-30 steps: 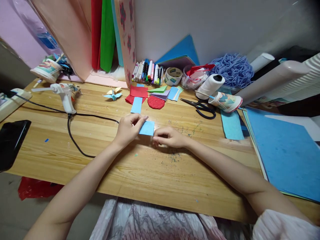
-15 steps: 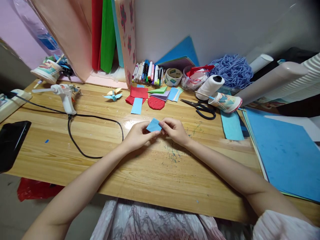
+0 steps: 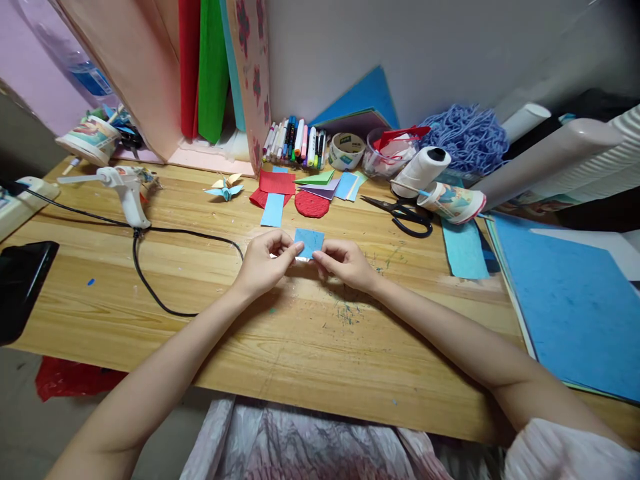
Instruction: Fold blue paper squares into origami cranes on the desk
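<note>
Between my two hands is a small blue square of paper (image 3: pixel 310 241), held just above the wooden table (image 3: pixel 310 360). My left hand (image 3: pixel 267 262) pinches its lower left corner with the thumb on top. At the lower right corner, my right hand (image 3: pixel 347 265) grips it between thumb and fingers. Beyond the hands lie red crepe paper pieces (image 3: pixel 277 183), a red round piece (image 3: pixel 312 204), and folded green, purple and blue papers (image 3: pixel 345 185). A small folded paper crane or flower (image 3: pixel 226 188) sits to their left.
Black scissors (image 3: pixel 407 217) lie right of the hands, near a white thread spool (image 3: pixel 421 171) and a tipped paper cup (image 3: pixel 457 202). A glue gun (image 3: pixel 127 197) with a looping black cord stands left. Markers (image 3: pixel 296 143) and tape (image 3: pixel 347 151) line the back; blue sheets (image 3: pixel 575 293) lie right.
The blue paper has been turned from a diamond slant to lie squarer, and raised slightly. Both hands have shifted their grip to its lower corners.
</note>
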A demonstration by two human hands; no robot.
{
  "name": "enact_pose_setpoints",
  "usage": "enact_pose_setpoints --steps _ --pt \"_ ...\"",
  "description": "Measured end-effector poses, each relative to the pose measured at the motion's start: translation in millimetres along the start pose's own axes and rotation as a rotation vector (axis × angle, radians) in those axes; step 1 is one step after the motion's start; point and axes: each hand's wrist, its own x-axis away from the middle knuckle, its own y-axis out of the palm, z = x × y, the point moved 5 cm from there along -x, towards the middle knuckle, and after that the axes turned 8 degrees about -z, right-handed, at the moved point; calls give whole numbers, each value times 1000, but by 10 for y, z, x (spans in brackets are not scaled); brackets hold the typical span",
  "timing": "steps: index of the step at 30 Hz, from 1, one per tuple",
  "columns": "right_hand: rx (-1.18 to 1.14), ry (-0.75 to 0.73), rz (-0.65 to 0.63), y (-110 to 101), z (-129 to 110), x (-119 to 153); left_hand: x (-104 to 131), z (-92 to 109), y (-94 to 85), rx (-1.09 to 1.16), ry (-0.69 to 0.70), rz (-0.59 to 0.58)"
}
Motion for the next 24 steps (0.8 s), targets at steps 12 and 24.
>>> enact_pose_setpoints --steps 12,24 --pt "-37 -9 183 -123 85 -37 0 -91 114 -27 -19 -217" --pt "232 -155 267 -102 -39 29 -9 -136 118 116 -151 -254"
